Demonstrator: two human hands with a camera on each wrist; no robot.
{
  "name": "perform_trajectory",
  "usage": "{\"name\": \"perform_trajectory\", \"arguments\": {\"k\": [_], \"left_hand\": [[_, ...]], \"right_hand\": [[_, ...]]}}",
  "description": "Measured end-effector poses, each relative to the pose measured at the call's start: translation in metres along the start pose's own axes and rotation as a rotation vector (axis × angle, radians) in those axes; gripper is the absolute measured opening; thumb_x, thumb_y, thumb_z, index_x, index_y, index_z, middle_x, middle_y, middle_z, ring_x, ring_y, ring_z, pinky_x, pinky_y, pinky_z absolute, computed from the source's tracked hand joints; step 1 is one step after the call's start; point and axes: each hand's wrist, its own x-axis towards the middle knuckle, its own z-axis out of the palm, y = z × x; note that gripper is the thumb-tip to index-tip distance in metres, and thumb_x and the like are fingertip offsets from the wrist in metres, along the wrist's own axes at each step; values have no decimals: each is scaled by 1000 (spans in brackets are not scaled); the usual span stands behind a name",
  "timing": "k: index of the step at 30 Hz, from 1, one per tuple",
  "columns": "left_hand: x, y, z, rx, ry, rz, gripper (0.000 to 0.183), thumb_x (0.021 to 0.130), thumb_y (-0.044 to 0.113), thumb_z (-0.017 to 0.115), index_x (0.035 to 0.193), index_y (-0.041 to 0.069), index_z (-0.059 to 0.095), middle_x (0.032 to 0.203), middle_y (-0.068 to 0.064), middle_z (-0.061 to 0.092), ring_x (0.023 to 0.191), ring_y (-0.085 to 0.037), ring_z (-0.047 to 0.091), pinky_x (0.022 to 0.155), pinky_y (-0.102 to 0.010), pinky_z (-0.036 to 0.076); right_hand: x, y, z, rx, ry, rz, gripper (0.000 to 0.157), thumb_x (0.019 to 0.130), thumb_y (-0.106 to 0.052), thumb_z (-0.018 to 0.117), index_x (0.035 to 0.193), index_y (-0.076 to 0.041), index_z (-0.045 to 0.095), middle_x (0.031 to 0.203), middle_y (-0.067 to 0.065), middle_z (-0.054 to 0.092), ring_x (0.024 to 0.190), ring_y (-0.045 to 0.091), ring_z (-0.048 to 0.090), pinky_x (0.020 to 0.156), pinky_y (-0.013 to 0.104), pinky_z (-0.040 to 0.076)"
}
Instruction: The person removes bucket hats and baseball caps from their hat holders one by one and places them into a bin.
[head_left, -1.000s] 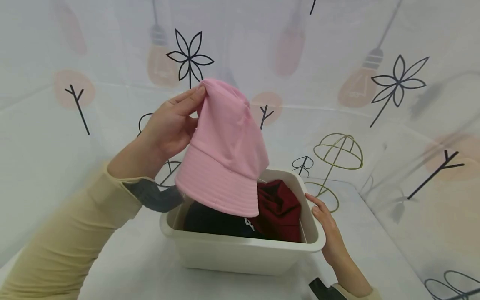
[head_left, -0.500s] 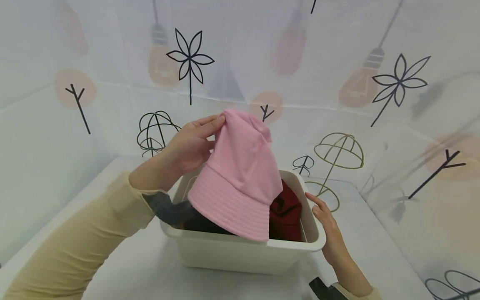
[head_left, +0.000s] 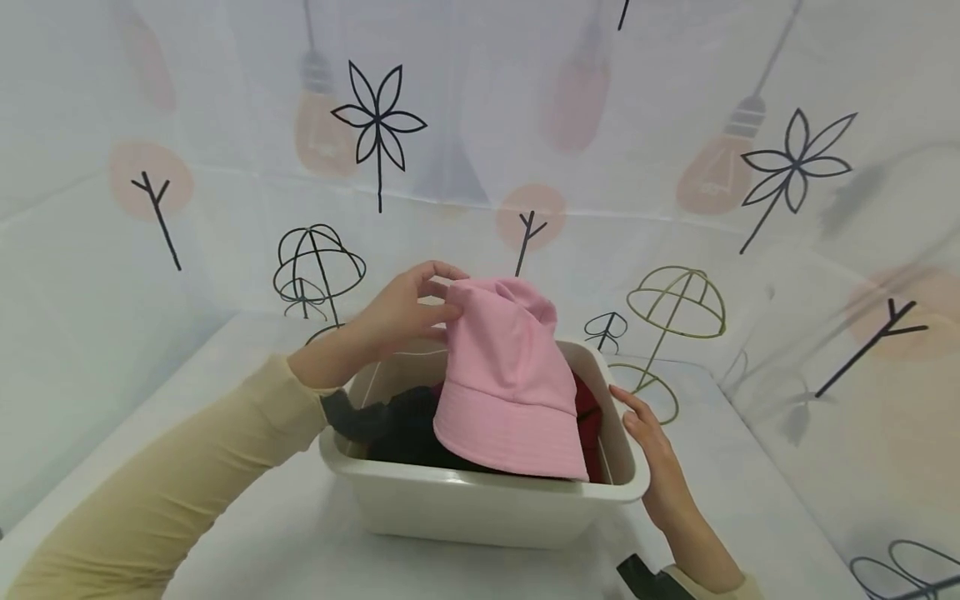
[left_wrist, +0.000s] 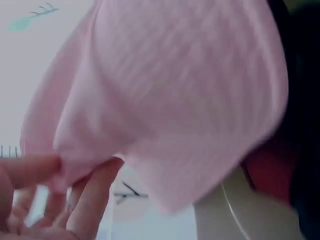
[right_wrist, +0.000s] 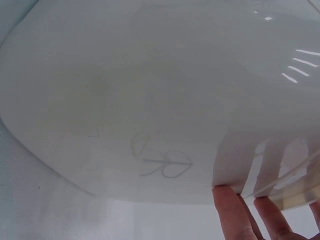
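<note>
My left hand (head_left: 408, 312) pinches a pink bucket hat (head_left: 510, 358) by its crown, thumb on one side and fingers on the other. The hat hangs brim-down over a white plastic bin (head_left: 487, 504), its brim overlapping the front rim in the head view. Up close in the left wrist view, the pink cloth (left_wrist: 185, 90) folds between thumb and fingers. Against the bin's right side rests my right hand (head_left: 663, 467). The right wrist view shows its fingers (right_wrist: 232, 210) touching the outer wall (right_wrist: 150, 100) just under the rim.
Inside the bin lie a black cloth item (head_left: 408, 446) and a dark red one (head_left: 590, 417), both partly covered by the hat. The bin stands on a white-covered table (head_left: 247, 517). Behind it hangs a printed white cloth backdrop (head_left: 465, 117).
My left hand has brought the pink bucket hat down and to the right, over the bin. My right hand has stayed at the bin's side.
</note>
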Motion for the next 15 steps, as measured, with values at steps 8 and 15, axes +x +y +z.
{"name": "perform_trajectory", "arguments": {"k": [8, 15], "left_hand": [[9, -14, -9, 654, -72, 502, 13, 80, 4, 71, 91, 10, 67, 93, -1, 62, 88, -15, 58, 79, -30, 50], [28, -20, -1, 903, -213, 721, 18, 72, 8, 80, 76, 14, 64, 123, -11, 52, 121, -31, 39, 99, -41, 36]], "right_hand": [[0, -1, 0, 8, -10, -15, 43, 102, -27, 30, 142, -13, 32, 138, 1, 33, 116, 15, 43, 84, 24, 44], [0, 0, 0, 4, -10, -16, 43, 102, -28, 30, 143, -13, 32, 140, 1, 30, 119, 20, 38, 85, 23, 42]]}}
